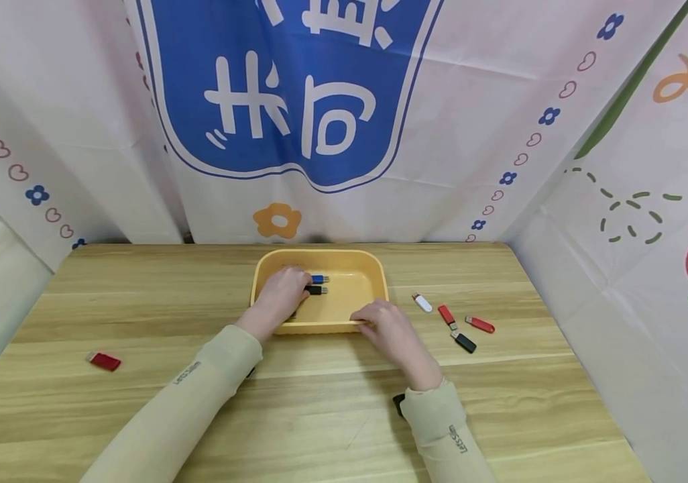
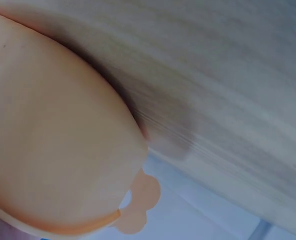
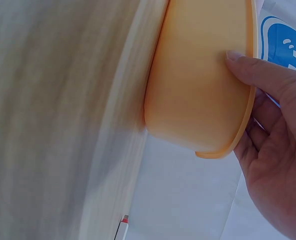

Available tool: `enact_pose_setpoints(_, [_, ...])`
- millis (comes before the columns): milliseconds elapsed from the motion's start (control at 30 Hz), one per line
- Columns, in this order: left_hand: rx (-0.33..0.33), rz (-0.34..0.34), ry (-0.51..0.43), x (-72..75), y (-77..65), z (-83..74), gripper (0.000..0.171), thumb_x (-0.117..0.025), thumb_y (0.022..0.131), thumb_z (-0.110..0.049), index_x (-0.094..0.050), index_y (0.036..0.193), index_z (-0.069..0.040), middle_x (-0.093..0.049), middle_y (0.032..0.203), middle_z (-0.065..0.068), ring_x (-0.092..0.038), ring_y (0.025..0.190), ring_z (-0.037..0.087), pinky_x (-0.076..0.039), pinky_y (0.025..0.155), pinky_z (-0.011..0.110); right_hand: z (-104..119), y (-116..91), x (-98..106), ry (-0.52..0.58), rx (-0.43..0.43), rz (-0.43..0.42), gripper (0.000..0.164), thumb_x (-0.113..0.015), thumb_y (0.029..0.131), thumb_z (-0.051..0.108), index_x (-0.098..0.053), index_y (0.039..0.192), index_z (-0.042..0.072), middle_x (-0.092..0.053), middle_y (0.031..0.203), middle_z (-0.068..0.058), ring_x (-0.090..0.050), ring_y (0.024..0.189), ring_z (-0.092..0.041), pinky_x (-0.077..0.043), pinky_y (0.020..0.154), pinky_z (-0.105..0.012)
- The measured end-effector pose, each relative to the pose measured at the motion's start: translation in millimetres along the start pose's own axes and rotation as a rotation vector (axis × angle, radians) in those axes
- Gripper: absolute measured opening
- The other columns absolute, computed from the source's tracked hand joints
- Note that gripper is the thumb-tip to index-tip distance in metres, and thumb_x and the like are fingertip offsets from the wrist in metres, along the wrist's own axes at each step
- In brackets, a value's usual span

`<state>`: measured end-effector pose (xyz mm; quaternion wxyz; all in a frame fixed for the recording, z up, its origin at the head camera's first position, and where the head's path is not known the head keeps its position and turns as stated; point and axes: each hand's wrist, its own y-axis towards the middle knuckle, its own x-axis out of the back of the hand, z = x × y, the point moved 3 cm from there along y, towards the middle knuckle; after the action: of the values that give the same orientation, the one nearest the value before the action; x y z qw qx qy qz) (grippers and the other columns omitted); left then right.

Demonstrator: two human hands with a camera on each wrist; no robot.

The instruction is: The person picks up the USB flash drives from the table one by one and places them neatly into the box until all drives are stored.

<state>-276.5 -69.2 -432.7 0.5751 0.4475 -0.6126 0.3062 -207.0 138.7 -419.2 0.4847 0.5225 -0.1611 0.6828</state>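
A yellow plastic tray (image 1: 350,253) stands on the wooden table in the head view. My left hand (image 1: 280,295) reaches inside its left part, fingers bent over a black USB flash drive (image 1: 316,290), which it appears to pinch. Just behind that drive a blue USB flash drive (image 1: 320,279) pokes out by the fingertips; both metal plugs point right. The hand hides the rest of them. At the tray's front right, my right hand (image 1: 389,329) grips the rim. In the right wrist view, the thumb (image 3: 243,65) presses the outer wall and the other fingers lie behind the rim.
Right of the tray lie a white drive (image 1: 422,303), two red drives (image 1: 446,315) (image 1: 480,325) and a black one (image 1: 465,343). A dark red drive (image 1: 104,361) lies far left. A dark object (image 1: 399,404) shows beside the right sleeve. A printed curtain (image 1: 440,134) hangs behind the table.
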Motion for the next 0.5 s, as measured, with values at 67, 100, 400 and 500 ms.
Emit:
enact_pose_setpoints(67, [-0.007,-0.010,0.004,0.8,-0.7,-0.4,0.013,-0.078,0.087,-0.013,-0.076,0.097,-0.005,-0.074,0.102,0.011,-0.069,0.098,0.028,-0.057,0.091,0.040,0,0,0,0.003,0.001,0.001,0.012,-0.079,0.083,0.006,-0.079,0.093,0.012,-0.078,0.095,-0.003,-0.071,0.090,-0.019,-0.059,0.082,-0.035])
enact_pose_setpoints(100, [-0.009,-0.015,0.001,1.5,-1.1,-0.8,0.013,-0.078,0.087,-0.013,-0.076,0.097,-0.005,-0.075,0.102,0.011,-0.069,0.099,0.028,-0.057,0.091,0.040,1,0,0,0.004,0.002,0.002,0.012,-0.079,0.083,0.006,-0.079,0.093,0.012,-0.078,0.095,-0.004,-0.071,0.090,-0.019,-0.059,0.082,-0.035])
enact_pose_setpoints(400, [-0.037,-0.080,-0.049,15.3,-9.4,-7.7,0.014,-0.076,0.088,-0.011,-0.076,0.101,-0.005,-0.074,0.103,0.011,-0.069,0.100,0.029,-0.057,0.091,0.041,0,0,1,0.006,0.007,0.003,0.011,-0.079,0.083,0.006,-0.079,0.093,0.011,-0.078,0.094,-0.003,-0.071,0.090,-0.019,-0.059,0.083,-0.035])
enact_pose_setpoints(500, [-0.063,-0.105,-0.061,22.1,-15.2,-9.2,0.016,-0.076,0.088,-0.012,-0.076,0.102,-0.004,-0.073,0.103,0.011,-0.069,0.099,0.030,-0.058,0.089,0.042,0,1,1,0.006,0.006,0.005,0.012,-0.079,0.083,0.006,-0.079,0.093,0.012,-0.078,0.095,-0.003,-0.071,0.091,-0.019,-0.058,0.083,-0.035])
